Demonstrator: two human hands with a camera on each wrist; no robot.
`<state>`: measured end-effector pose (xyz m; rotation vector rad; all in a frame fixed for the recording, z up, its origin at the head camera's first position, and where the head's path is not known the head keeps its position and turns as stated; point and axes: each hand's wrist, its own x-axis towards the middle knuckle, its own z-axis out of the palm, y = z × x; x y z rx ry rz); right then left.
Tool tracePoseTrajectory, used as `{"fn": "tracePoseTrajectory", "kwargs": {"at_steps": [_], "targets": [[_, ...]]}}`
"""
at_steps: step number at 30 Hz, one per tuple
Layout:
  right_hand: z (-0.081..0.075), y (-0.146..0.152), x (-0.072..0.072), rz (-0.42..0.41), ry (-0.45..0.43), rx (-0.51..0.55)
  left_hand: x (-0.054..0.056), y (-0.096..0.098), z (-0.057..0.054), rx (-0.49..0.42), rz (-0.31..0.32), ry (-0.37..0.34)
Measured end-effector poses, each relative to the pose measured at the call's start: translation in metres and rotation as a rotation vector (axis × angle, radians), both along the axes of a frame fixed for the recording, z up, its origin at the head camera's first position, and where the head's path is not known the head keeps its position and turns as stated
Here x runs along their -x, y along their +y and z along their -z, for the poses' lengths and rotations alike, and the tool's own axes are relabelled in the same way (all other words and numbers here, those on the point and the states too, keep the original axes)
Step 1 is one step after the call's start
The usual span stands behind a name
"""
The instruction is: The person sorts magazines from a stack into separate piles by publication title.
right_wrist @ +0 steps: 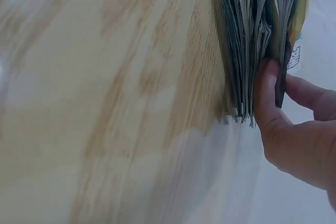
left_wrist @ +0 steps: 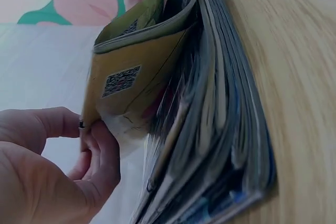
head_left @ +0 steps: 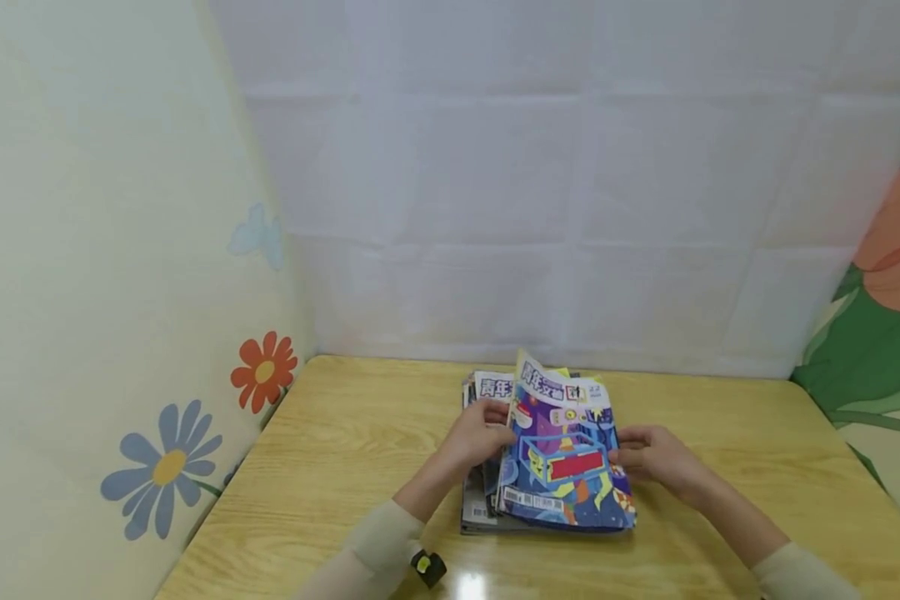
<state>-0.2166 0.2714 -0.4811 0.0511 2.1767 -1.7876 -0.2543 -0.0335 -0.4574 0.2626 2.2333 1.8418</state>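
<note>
On the light-brown wooden table (head_left: 375,467) there is a stack of rectangular paper magazines (head_left: 480,518). The left hand (head_left: 476,435) pinches the left edge of the top blue-and-purple magazine (head_left: 566,467); the right hand (head_left: 662,462) holds its right edge. Behind hangs a creased white cloth (head_left: 525,167).

I record one top magazine (head_left: 570,458), face up, offset to the right over a stack of magazines (head_left: 480,518). Its cover is purple and blue, with a white title band, a red panel inside a light-blue box outline, and a barcode at lower left. It is held at both sides and its upper left corner curls up; my left wrist view shows a yellowish face with a code block, bent away from the pile. The stack lies flat on the table (head_left: 360,433) — page edges uneven.
</note>
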Motion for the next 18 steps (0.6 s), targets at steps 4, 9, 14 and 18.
{"fn": "tracePoseTrajectory", "kwargs": {"at_steps": [4,9,14,18], "targets": [[0.001,0.006,-0.002,0.012,-0.012,0.031,0.001,0.004,-0.003,-0.060,0.005,-0.039],[-0.002,0.017,-0.004,0.032,-0.011,0.044,0.006,0.012,-0.005,-0.102,0.026,-0.070],[-0.008,0.031,-0.006,0.031,0.009,0.052,0.012,0.024,-0.009,-0.146,0.049,-0.086],[-0.012,0.045,-0.008,0.047,0.012,0.053,0.016,0.038,-0.012,-0.195,0.070,-0.110]]}}
